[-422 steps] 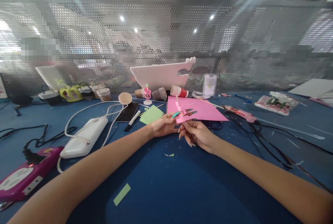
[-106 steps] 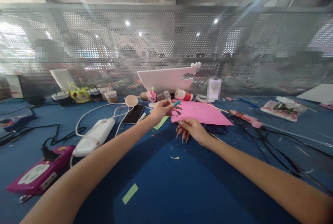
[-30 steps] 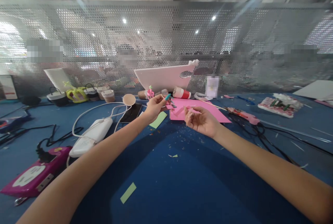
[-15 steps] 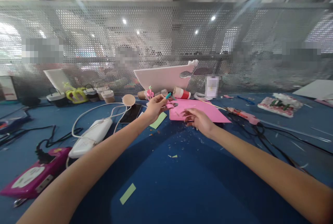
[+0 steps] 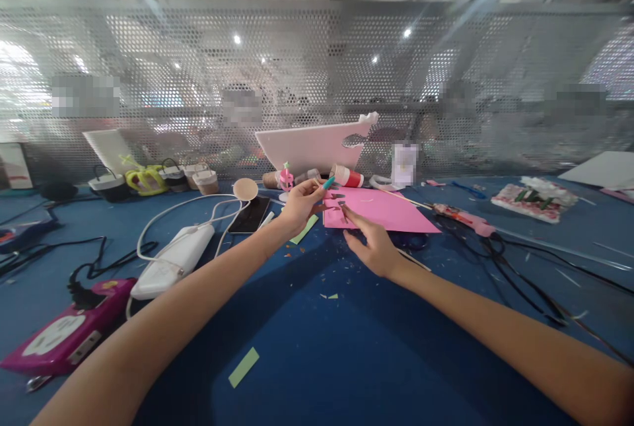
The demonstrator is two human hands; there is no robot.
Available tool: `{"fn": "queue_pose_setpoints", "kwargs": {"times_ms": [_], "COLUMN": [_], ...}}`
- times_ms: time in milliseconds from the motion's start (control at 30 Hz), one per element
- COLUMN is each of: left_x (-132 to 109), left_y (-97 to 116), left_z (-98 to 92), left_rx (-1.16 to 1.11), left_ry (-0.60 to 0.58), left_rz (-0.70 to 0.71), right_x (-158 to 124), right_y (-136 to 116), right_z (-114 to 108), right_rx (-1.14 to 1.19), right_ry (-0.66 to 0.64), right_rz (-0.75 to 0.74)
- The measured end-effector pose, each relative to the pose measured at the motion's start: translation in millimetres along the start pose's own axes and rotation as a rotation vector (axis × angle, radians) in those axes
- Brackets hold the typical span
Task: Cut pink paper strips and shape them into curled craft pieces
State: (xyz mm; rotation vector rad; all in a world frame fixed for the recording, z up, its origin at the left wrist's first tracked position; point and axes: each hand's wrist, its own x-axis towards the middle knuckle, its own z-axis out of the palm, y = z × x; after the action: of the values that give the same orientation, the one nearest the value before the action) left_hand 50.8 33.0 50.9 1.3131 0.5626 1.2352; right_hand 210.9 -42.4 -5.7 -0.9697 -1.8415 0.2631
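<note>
My left hand is closed in a pinch over the left edge of a pink paper sheet. A small pink paper piece is between its fingers, hard to separate from the sheet behind. At the thumb side a pointed teal tip sticks out; whether it is a nail or a held object I cannot tell. My right hand reaches in from the right, its fingertips close to the left fingers and its thumb apart below them. I see nothing held in it. Light green paper lies under my left wrist.
A white power bank with cables and a magenta power strip lie left. A phone, paper cup and pink ornament sit farther back. Right lies a glue gun. A green strip lies in front.
My right hand has moved slightly left and down, closer to my left fingers. My left hand has shifted a little right. A thin stick now shows beside my right wrist.
</note>
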Motion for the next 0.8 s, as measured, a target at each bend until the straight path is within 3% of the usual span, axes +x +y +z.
{"fn": "queue_pose_setpoints", "kwargs": {"times_ms": [100, 267, 400, 500, 700, 800], "left_x": [-2, -5, -6, -6, -1, 0], "left_y": [0, 1, 2, 1, -4, -6], "left_z": [3.4, 8.9, 10.5, 9.0, 4.0, 3.1], "left_rx": [-0.022, -0.035, -0.038, -0.064, -0.100, -0.106], "left_ry": [-0.021, -0.054, -0.049, -0.054, 0.013, 0.009], "left_rz": [0.011, 0.011, 0.007, 0.001, -0.013, -0.012], "right_x": [2, 10, 14, 14, 15, 14], "right_y": [-7, -14, -13, -9, -8, -11], "right_z": [2, 3, 2, -1, -8, -9], "right_rx": [0.258, 0.669, 0.856, 0.801, 0.621, 0.516], "right_ry": [-0.022, 0.061, 0.105, 0.103, -0.037, -0.036], "right_rz": [0.177, 0.448, 0.581, 0.563, 0.354, 0.308]}}
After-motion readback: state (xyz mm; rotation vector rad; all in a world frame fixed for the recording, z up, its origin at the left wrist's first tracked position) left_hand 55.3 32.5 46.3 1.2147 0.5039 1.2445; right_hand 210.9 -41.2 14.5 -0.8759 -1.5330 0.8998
